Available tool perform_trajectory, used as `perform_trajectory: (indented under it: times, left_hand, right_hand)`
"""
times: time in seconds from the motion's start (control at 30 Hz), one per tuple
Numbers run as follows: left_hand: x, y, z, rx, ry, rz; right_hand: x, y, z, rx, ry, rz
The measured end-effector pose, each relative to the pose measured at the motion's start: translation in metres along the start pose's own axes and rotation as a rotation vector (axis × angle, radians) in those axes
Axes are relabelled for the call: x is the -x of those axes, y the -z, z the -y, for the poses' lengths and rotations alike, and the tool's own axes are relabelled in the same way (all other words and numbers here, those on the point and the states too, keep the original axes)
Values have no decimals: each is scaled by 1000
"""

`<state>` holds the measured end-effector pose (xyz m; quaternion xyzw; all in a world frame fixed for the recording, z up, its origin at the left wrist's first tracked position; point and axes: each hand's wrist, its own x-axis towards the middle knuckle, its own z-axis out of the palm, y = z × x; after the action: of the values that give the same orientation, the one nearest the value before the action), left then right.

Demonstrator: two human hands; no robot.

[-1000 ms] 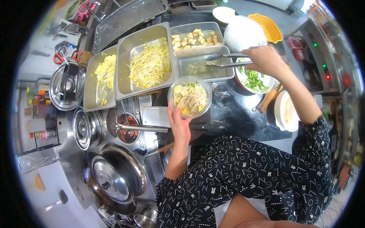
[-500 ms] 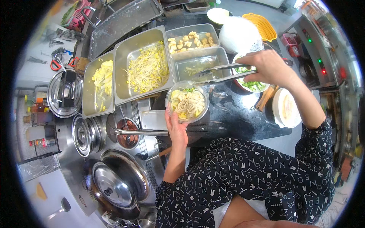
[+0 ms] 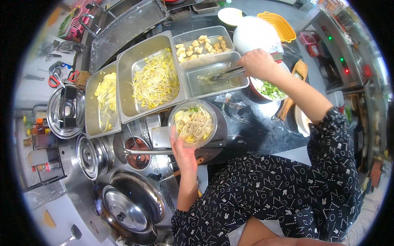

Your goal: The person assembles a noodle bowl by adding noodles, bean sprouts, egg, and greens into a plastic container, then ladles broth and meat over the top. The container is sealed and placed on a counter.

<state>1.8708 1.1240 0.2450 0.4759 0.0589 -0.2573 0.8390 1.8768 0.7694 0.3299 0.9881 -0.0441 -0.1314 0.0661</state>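
My left hand [image 3: 184, 156] holds a clear plastic bowl [image 3: 214, 117] from its near left side. Noodle-like strands [image 3: 199, 128], pale yellow leaf pieces and some green lie in the bowl. In my right hand [image 3: 259, 65] are metal tongs [image 3: 230, 73], whose tips reach into a clear rectangular tub [image 3: 195, 89] with a few strands on its bottom. Left of this tub, a deep steel pan [image 3: 130, 110] holds soybean sprouts [image 3: 158, 80]. Another steel pan [image 3: 94, 128] carries yellow leafy vegetable [image 3: 107, 92]. Behind the tongs, a second clear tub [image 3: 177, 40] contains golden chunks [image 3: 203, 45].
Chopped greens [image 3: 269, 89] fill a bowl under my right forearm. A white rounded container [image 3: 256, 35] and a yellow basket [image 3: 281, 26] stand behind. A long-handled strainer [image 3: 143, 151] lies left of my left hand, near lidded pans [image 3: 123, 209]. Wooden-handled tools [image 3: 285, 107] lie right.
The tongs have moved lower into the near clear tub, and my right hand has shifted left and away from me. The bowl in my left hand has moved slightly left and nearer.
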Motion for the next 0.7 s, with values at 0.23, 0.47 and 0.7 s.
perform_trajectory:
  times: [0.23,0.47,0.7]
  left_hand:
    - [-2,-2,-4,-26,1,-57]
    - [-2,-14,3,-7,-8,-8]
    - [3,-26,4,19,-32,75]
  right_hand:
    - [15,4,-23,85,-33,93]
    - [95,80,-4,-300,151,-124]
    - [95,74,39,-112,241,-255]
